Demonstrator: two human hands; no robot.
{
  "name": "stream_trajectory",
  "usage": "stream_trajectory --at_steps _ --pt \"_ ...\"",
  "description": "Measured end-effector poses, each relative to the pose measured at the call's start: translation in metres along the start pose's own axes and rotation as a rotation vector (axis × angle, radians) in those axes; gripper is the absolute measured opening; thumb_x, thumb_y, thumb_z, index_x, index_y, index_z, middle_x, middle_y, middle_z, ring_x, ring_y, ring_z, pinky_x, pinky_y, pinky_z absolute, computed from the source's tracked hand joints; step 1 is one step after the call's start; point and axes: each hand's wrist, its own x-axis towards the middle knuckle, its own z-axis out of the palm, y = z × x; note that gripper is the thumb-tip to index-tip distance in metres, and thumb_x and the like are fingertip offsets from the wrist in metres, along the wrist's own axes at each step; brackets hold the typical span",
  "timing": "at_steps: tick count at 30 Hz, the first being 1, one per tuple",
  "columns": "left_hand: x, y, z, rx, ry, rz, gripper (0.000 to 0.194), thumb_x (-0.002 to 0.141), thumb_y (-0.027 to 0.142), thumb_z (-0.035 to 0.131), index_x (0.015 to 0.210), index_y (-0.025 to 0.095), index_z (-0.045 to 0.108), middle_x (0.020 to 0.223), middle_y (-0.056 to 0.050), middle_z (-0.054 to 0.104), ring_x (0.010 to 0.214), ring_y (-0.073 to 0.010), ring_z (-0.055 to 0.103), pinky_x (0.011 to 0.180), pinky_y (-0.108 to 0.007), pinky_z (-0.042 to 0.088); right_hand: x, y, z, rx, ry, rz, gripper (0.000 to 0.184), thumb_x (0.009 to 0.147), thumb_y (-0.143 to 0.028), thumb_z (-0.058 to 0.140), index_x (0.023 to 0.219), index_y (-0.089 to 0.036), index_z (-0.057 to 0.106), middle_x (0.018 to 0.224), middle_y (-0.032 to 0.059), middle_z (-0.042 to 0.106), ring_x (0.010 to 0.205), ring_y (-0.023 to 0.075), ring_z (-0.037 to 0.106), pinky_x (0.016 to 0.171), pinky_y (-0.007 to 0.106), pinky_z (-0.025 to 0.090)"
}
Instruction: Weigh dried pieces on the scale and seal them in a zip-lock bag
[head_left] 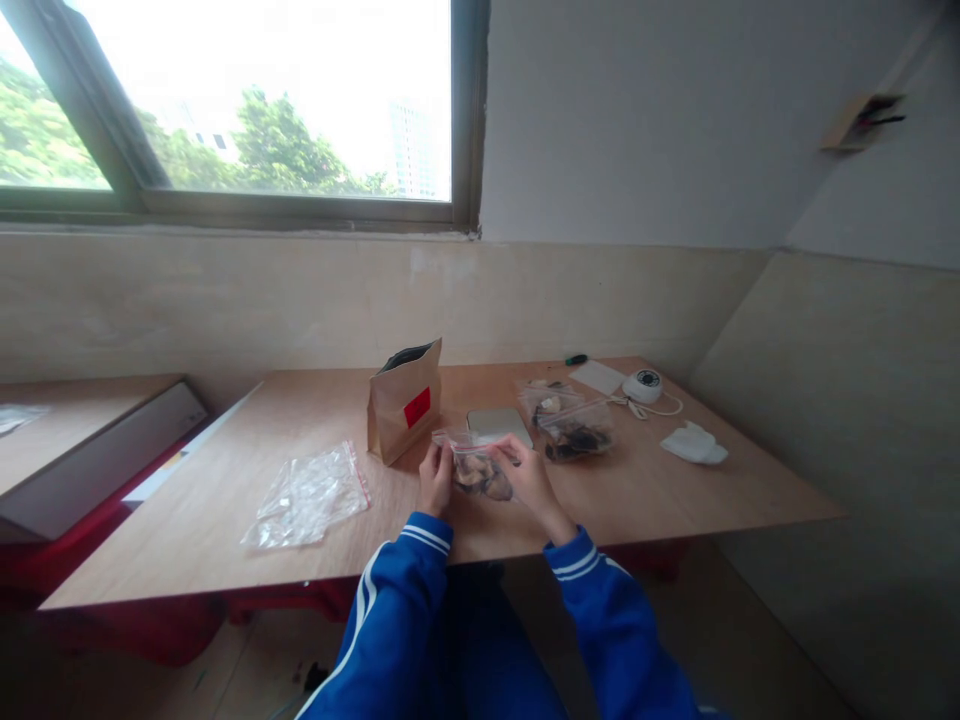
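Between my two hands is a clear zip-lock bag (480, 476) with brown, dried-looking pieces inside and a red line along its top. My left hand (436, 480) grips the bag's left upper corner. The fingers of my right hand (529, 478) pinch the zip edge near its right end. Just behind the bag lies a flat silver-grey plate-like object (496, 424), partly covered by my hands. A kraft paper pouch (397, 415) with a red label stands upright to the left, its top open.
Empty clear zip bags (311, 497) lie at the left. Filled zip bags (574, 430) sit to the right, near a white dome camera (643, 386) with a cable, a white crumpled item (694, 443) and a green-handled screwdriver (576, 359). The wooden table (675, 500) meets the wall behind.
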Motion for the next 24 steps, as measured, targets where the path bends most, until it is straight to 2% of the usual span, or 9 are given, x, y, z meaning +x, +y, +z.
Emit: stream_trajectory --at_steps 3,5,8,11,17,20,24 --pt "-0.003 -0.001 0.0 0.045 -0.001 -0.049 0.034 0.083 0.051 0.048 0.076 0.018 0.054 0.062 0.003 0.053 0.058 -0.0114 0.051 0.057 -0.023 0.041 -0.013 0.024 0.003 0.053 0.145 0.095 0.034 0.08 -0.052 0.056 0.073 -0.019 0.059 0.075 0.0048 0.069 0.075 0.0215 0.065 0.071 0.033 0.051" --pt "-0.004 -0.002 0.0 0.077 -0.006 -0.067 0.036 0.083 0.052 0.047 0.072 0.018 0.052 0.055 0.005 0.048 0.051 -0.0102 0.046 0.051 -0.022 0.038 -0.021 0.039 0.001 0.054 0.25 0.129 0.037 0.079 -0.055 0.056 0.07 -0.019 0.058 0.071 0.0047 0.068 0.071 0.0213 0.064 0.069 0.032 0.05" --pt "-0.005 -0.001 0.0 0.144 -0.05 -0.044 0.036 0.083 0.053 0.046 0.074 0.019 0.054 0.057 0.003 0.052 0.053 -0.0111 0.049 0.052 -0.022 0.039 -0.028 0.057 -0.005 0.058 0.328 0.162 0.039 0.076 -0.058 0.058 0.066 -0.02 0.057 0.064 0.0029 0.065 0.065 0.02 0.061 0.064 0.03 0.048" --pt "-0.005 0.002 -0.001 0.189 -0.086 0.003 0.035 0.083 0.051 0.046 0.08 0.018 0.058 0.065 0.0 0.059 0.06 -0.0133 0.055 0.056 -0.023 0.042 -0.027 0.069 -0.009 0.143 0.339 0.202 0.039 0.073 -0.058 0.062 0.067 -0.019 0.057 0.063 0.0022 0.064 0.062 0.0194 0.06 0.062 0.03 0.047" --pt "-0.006 0.011 -0.003 0.119 -0.16 -0.015 0.034 0.084 0.048 0.047 0.092 0.017 0.06 0.075 -0.003 0.066 0.067 -0.0153 0.062 0.064 -0.026 0.047 -0.024 0.075 -0.011 0.13 0.468 0.212 0.038 0.07 -0.056 0.064 0.072 -0.018 0.059 0.065 0.0014 0.063 0.064 0.0186 0.06 0.062 0.029 0.046" --pt "-0.005 0.011 -0.002 0.123 -0.133 0.014 0.033 0.083 0.048 0.049 0.088 0.017 0.061 0.078 -0.004 0.067 0.072 -0.0155 0.063 0.069 -0.026 0.048 -0.026 0.073 -0.01 0.096 0.447 0.193 0.036 0.072 -0.054 0.064 0.072 -0.018 0.059 0.065 0.0017 0.063 0.066 0.0191 0.06 0.063 0.03 0.047" --pt "-0.005 0.007 -0.001 0.077 -0.035 0.007 0.034 0.081 0.05 0.051 0.083 0.017 0.058 0.074 -0.003 0.065 0.07 -0.0154 0.062 0.067 -0.025 0.047 -0.026 0.074 -0.008 0.138 0.431 0.211 0.038 0.07 -0.054 0.065 0.078 -0.016 0.063 0.072 0.0045 0.067 0.069 0.0205 0.062 0.065 0.031 0.049"
